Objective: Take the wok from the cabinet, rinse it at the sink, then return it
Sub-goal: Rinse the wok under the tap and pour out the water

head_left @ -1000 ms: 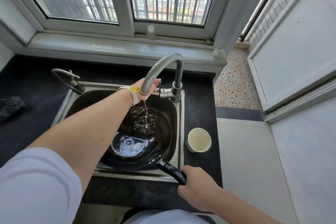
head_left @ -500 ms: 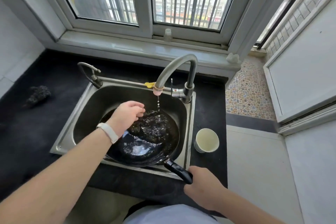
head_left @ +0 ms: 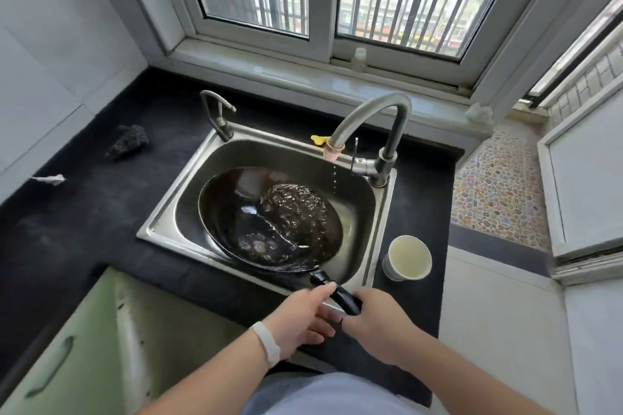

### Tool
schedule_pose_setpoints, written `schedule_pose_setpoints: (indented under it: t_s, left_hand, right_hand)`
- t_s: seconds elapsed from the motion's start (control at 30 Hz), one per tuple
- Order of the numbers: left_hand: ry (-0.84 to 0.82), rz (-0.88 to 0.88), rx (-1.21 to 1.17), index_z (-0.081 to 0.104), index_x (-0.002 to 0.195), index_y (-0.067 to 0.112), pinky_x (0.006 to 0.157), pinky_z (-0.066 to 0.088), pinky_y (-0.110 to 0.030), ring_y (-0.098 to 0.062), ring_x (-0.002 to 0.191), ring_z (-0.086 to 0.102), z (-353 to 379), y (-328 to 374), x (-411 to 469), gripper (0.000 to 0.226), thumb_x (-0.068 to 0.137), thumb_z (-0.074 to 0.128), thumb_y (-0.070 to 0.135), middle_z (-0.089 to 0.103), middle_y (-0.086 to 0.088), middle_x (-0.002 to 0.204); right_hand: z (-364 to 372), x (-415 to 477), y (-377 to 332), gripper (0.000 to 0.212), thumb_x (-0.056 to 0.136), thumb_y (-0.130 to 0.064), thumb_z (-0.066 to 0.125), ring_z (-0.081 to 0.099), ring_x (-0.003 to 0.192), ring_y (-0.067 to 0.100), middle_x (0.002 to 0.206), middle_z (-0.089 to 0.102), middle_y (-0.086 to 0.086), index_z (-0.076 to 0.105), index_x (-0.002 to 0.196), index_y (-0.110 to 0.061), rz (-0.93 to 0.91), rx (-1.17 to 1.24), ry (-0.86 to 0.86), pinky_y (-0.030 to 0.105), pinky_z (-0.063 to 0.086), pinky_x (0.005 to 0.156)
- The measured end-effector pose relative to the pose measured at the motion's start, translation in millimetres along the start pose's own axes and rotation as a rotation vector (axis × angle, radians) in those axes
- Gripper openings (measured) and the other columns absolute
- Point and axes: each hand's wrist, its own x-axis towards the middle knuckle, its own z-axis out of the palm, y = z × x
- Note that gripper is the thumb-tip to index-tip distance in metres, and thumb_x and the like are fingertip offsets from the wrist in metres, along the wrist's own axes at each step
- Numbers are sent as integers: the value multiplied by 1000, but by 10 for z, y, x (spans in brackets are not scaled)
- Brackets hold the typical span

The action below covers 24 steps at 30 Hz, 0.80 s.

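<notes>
So the wok [head_left: 269,222] sits tilted in the sink [head_left: 168,222] with water pooled toward its far right side. Drops fall from the faucet [head_left: 371,111] just past its rim. Its handle [head_left: 344,298] pokes out over the sink's front edge, with the left hand [head_left: 300,317] curled round it and the right hand [head_left: 377,320] wrapped on the end. A paper cup [head_left: 408,258] stands on the table [head_left: 84,212] just right of the sink, can't tell what's in it.
</notes>
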Motion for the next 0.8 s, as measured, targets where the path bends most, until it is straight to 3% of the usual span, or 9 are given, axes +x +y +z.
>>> schedule_pose_setpoints:
  t_s: [0.1,0.23,0.33,0.43,0.5,0.63,0.8]
  left_hand:
    - [18,122,-230,61,85,18,48,33,-23,-13,52,57,23,25,27,17,87,67,33,63,-3,71]
    - [138,254,-232,55,80,21,47,31,-24,-12,48,51,-20,74,13,17,88,69,22,56,1,60]
    - [198,350,-191,52,78,16,41,31,-20,-12,45,46,-74,99,-6,20,91,67,17,51,0,57]
    - [244,418,-199,53,76,11,38,37,-16,-7,39,50,-86,140,-46,19,92,65,10,53,2,52]
    - [284,439,-208,56,79,8,43,42,-18,-8,42,54,-99,151,-61,18,88,70,15,56,1,54]
    - [373,456,-152,63,85,7,70,56,-50,-30,67,65,-153,160,-88,46,64,78,45,67,-10,70]
    - [435,485,-89,64,83,11,78,57,-60,-40,79,69,-199,152,-80,50,63,79,54,70,-12,76]
  right_hand:
    - [29,-8,-121,6,79,-20,62,52,54,18,60,56,0,63,78,-15,-2,88,-28,33,44,54]
    - [12,-42,-291,15,81,-13,57,50,41,18,56,52,5,64,93,-8,59,251,-105,23,41,41]
    - [-3,-77,-394,4,80,-10,55,46,34,14,46,49,2,57,77,-12,54,365,-132,22,37,38]
    - [-24,-96,-479,18,82,-5,55,42,31,12,38,46,-5,52,66,-13,40,472,-173,20,34,38]
    - [-46,-108,-523,22,82,-2,55,41,32,13,39,46,-4,52,63,-13,30,550,-202,19,32,38]
    - [-34,-79,-514,9,79,-4,57,39,39,16,57,49,4,53,73,-9,60,739,-285,22,28,39]
    - [-12,-33,-459,5,86,-4,53,36,42,12,62,47,3,54,85,-9,198,1008,-434,19,29,34]
